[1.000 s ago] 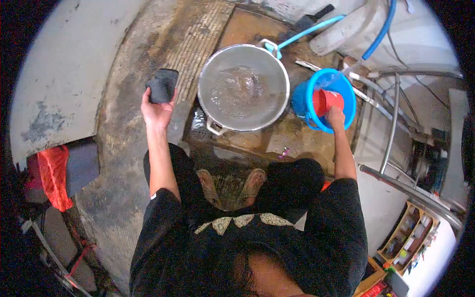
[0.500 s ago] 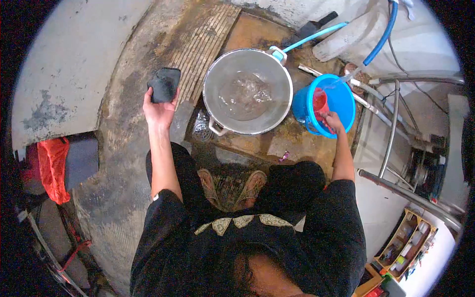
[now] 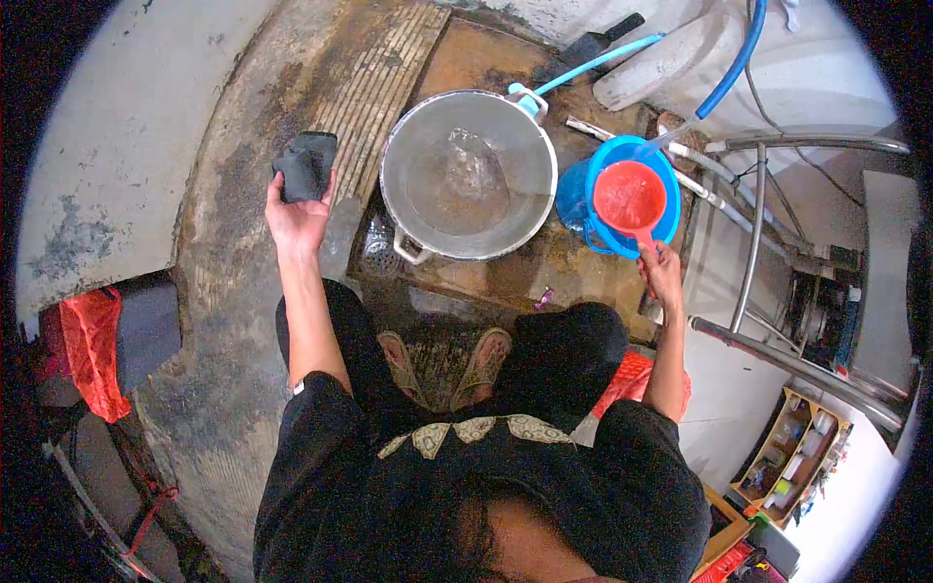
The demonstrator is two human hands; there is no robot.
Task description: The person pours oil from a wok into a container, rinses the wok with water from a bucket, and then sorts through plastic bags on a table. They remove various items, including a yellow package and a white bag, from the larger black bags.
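Note:
My left hand point(image 3: 299, 222) is closed around a dark grey scouring pad point(image 3: 309, 163), raised to the left of the pot. In my right hand point(image 3: 663, 272) is the handle of a red water dipper point(image 3: 630, 199), its bowl up and over the blue bucket point(image 3: 573, 194). Liquid seems to be in the dipper. Water runs into the bucket from a blue hose point(image 3: 734, 70). A large grey metal pot point(image 3: 400, 189) with side handles stands between my hands, with some water moving on its bottom.
A light-blue handled brush point(image 3: 593, 66) leans behind the pot. White pipes point(image 3: 714, 199) and a metal rail point(image 3: 768, 243) are on the right. A drain grate point(image 3: 379, 255) lies near my feet. An orange-red cloth point(image 3: 92, 355) hangs at left; a wooden shelf point(image 3: 792, 452) stands lower right.
My right hand has lifted the red dipper from inside the bucket and turned its bowl upright. My left hand keeps the pad at nearly the same place. The view has shifted slightly.

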